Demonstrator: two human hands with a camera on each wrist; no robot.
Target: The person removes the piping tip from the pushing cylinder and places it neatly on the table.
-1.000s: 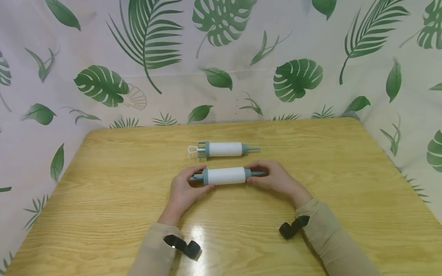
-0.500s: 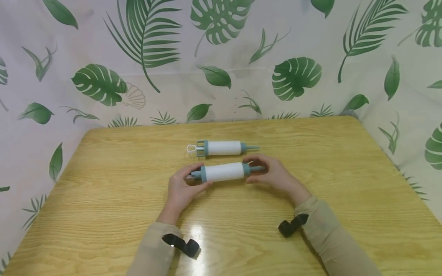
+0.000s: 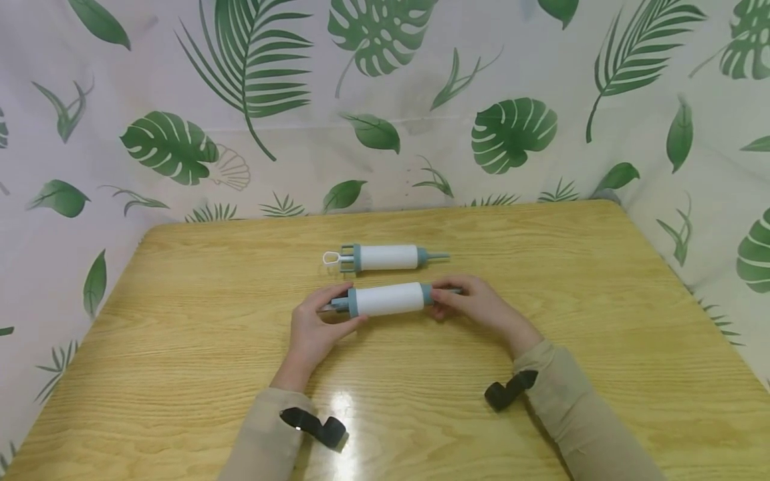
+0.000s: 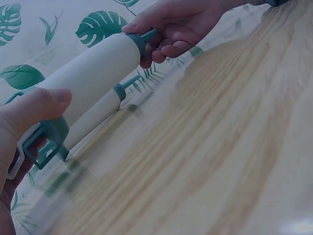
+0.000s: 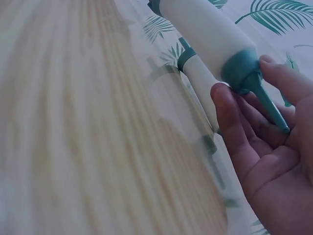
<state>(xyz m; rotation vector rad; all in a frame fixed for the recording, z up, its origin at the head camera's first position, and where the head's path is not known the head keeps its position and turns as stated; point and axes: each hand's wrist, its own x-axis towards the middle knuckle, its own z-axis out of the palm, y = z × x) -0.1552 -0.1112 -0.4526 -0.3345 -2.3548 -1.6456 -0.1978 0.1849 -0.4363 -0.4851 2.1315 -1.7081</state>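
white near syringe (image 3: 385, 299), gripped endwise by left hand (image 3: 313, 327) and right hand (image 3: 481, 308), mid-table (image 3: 180, 347), beside far syringe (image 3: 385, 257).

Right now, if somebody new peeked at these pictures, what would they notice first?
Probably the white syringe with teal ends, held over the middle of the wooden table: the left hand grips its handle end, the right hand its nozzle end. A second syringe lies just behind, before a leafy green backdrop.

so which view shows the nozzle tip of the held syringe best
The right wrist view: the teal nozzle fills the frame, lying across the right hand. In the head view it is tiny and half hidden by fingers; the left wrist view shows only its base.
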